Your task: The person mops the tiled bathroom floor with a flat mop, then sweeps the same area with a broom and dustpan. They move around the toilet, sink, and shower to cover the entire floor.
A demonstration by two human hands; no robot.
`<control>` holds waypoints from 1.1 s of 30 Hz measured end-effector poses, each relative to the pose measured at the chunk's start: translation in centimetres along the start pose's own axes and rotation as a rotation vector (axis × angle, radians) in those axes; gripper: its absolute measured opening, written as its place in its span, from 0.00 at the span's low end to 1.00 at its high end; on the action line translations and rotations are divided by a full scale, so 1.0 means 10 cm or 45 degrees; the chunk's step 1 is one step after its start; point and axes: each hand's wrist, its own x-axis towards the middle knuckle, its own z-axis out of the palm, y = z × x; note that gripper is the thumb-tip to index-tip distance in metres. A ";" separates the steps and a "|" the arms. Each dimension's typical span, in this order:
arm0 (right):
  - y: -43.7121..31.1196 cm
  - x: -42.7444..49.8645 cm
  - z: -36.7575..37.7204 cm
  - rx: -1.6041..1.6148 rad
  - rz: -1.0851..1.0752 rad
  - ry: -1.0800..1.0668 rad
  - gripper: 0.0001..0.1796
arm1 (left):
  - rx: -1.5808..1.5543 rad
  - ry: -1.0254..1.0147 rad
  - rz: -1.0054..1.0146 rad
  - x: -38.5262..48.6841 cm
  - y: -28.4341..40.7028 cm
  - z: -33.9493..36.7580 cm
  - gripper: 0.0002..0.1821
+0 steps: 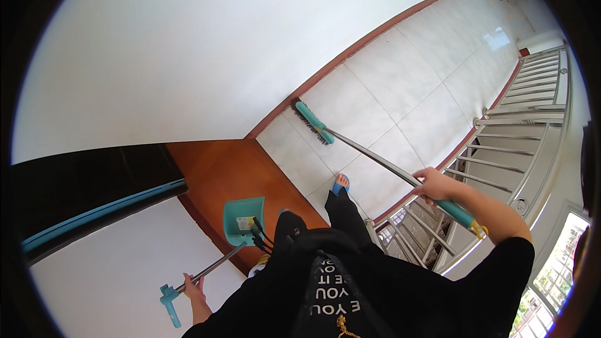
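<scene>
My right hand grips the metal pole of a broom, just above its teal grip, which ends in a yellow hanging loop. The teal broom head with dark bristles rests on the pale floor tiles, one end close to the brown skirting. On the left, my left hand is closed around the metal handle of a long-handled dustpan, below its teal top grip. The teal dustpan is over the brown floor section beside my legs; a label and black cables partly cover its pan.
A white wall runs along the far side. Stainless steel railing bounds the right, with stairs visible through it. My blue slipper stands on the tiles. A dark panel with a blue strip lies at left. A partly hidden container sits by my leg.
</scene>
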 end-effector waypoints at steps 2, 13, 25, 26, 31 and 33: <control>-0.03 0.14 -0.27 0.215 -0.025 -0.034 0.33 | -0.017 -0.010 0.015 -0.21 0.08 0.07 0.22; -0.35 0.11 -1.56 0.588 0.081 -0.188 0.08 | -0.110 -0.115 -0.097 -1.28 0.26 0.92 0.23; 0.49 -0.18 -4.02 0.236 -0.002 -0.137 0.21 | 0.184 -0.138 0.197 -2.92 0.44 1.99 0.21; 0.59 -0.15 -4.31 0.226 -0.006 -0.142 0.21 | 0.011 0.029 0.041 -3.42 0.65 2.29 0.21; 0.79 -0.13 -5.65 0.254 0.007 -0.109 0.19 | -0.007 0.051 0.141 -4.25 0.83 2.91 0.20; 0.78 -0.13 -6.13 0.232 0.052 -0.092 0.18 | -0.011 0.096 0.152 -4.55 0.82 3.09 0.20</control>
